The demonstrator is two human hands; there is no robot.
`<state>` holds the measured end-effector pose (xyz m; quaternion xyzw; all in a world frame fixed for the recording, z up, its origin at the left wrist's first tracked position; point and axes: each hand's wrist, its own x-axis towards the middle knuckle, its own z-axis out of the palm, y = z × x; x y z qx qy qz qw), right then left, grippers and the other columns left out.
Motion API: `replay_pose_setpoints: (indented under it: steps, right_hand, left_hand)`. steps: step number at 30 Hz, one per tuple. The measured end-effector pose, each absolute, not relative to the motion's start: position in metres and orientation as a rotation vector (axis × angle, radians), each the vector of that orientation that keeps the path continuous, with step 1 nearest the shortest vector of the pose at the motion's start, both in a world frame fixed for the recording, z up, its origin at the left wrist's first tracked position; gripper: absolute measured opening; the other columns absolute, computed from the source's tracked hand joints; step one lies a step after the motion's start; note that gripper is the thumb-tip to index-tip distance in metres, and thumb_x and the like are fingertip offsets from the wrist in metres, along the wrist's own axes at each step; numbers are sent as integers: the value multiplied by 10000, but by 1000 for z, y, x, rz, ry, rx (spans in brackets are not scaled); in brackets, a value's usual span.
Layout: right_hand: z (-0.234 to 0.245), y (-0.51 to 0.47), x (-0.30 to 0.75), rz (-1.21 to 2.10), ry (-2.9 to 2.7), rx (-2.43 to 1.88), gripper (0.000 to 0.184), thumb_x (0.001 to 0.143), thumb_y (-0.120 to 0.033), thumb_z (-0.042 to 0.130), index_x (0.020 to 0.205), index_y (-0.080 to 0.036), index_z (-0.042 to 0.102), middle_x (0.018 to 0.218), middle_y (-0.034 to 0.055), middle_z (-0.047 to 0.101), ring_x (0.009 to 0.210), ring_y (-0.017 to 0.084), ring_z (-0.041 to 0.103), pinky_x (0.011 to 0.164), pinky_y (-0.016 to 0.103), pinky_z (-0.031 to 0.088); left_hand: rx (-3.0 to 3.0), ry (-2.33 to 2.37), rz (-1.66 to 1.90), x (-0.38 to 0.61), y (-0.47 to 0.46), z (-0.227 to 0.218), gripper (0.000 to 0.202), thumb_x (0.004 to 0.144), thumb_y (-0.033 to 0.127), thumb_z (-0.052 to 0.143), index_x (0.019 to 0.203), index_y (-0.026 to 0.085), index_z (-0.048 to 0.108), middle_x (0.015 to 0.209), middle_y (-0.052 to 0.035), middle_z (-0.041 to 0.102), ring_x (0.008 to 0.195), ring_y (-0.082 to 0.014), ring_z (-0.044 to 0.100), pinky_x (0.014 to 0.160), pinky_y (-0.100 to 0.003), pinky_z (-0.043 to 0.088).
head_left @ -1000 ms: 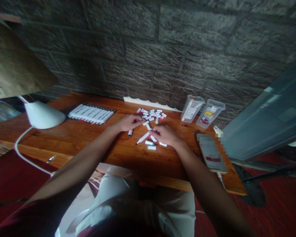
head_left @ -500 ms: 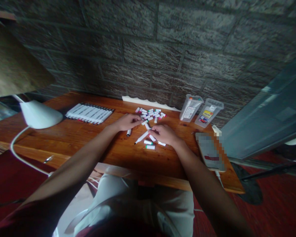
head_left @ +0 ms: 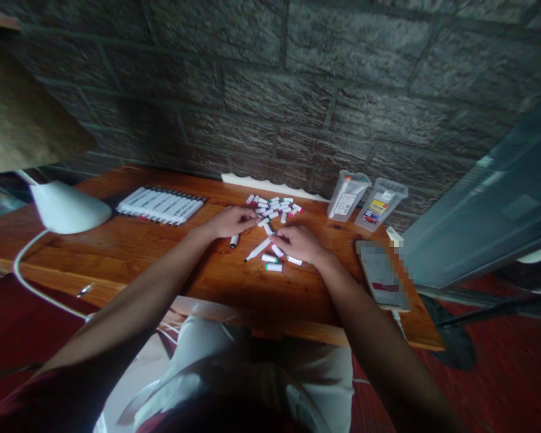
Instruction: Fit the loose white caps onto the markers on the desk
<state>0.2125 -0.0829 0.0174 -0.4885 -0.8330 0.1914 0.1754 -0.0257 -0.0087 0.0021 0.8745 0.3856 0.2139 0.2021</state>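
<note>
Loose white marker pens (head_left: 273, 210) with coloured ends: scattered at the centre of the wooden counter (head_left: 117, 249), thickest just above the hands, a few below them.

Left hand (head_left: 232, 221): fingers extended toward the pile, resting at its lower edge; whether it pinches anything, cannot tell.

Right hand (head_left: 297, 243): fingers curled down over the lower markers; cannot tell whether it is closed on one.

Long marker (head_left: 258, 249): pointed tip bare, aimed lower left, lying between the hands.

Risk: round barrels on smooth wood may roll apart if nudged; the bare tip could mark the counter or dry out.

Containers, upper right of the frame: left clear plastic box (head_left: 348, 195) and right clear plastic box (head_left: 381, 204), both labelled, beside the brick wall (head_left: 275, 102). Coloured ends show at the top of the left one; the right one's contents are unclear.

Capped marker row (head_left: 160, 205): lined up left of centre.
</note>
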Motion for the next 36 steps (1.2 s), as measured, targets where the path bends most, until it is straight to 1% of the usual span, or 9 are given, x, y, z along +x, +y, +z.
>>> replay_pose_setpoints:
  steps: [8,13,18,23,28,32,36]
  right_hand:
    - [20,-84,212,539,-2372,-1399,318,929,-384,489,809,-165,685,726,24,683,632,91,548,583,220,284]
    - [18,-86,212,501,-2372,-1418,325,928,-416,500,828,-174,693,786,37,704,678,101,571,605,216,303]
    - [16,-85,211,478,-2386,-1406,333,931,-433,495,871,-188,710,777,31,702,648,99,549,586,226,279]
    - [16,-84,212,468,-2392,-1390,325,928,-424,498,852,-181,700,765,24,694,638,95,537,581,231,264]
    - [18,-86,212,523,-2363,-1392,306,918,-402,513,823,-172,691,749,25,687,635,93,535,584,222,280]
    - [19,-86,212,541,-2361,-1378,292,915,-387,514,819,-170,682,737,22,681,623,90,531,576,217,278]
    - [17,-85,211,539,-2362,-1383,305,921,-394,502,824,-171,686,721,20,677,604,87,525,569,216,272]
  left_hand:
    - [2458,1055,580,-26,-11,5,439,896,517,476,983,150,700,900,-32,702,785,-140,607,755,-214,425]
    - [2450,1051,577,-26,-9,2,448,903,530,462,1004,167,703,970,-33,708,840,-149,619,792,-216,438]
    - [2411,1077,567,-27,-6,-1,440,895,526,471,1023,172,698,981,-28,714,842,-149,619,805,-212,443]
    - [2423,1081,567,-28,-4,-3,441,890,524,478,1030,168,699,987,-32,712,846,-153,619,826,-221,440]
    - [2413,1065,589,-26,-8,0,447,889,537,481,1003,165,701,967,-33,715,848,-152,627,797,-216,447]
    - [2385,1092,608,-25,-11,2,473,869,574,488,986,170,704,912,-29,716,789,-149,621,742,-216,453]
    - [2372,1107,619,-24,-12,3,487,866,577,482,974,159,705,895,-33,713,764,-147,614,709,-218,451]
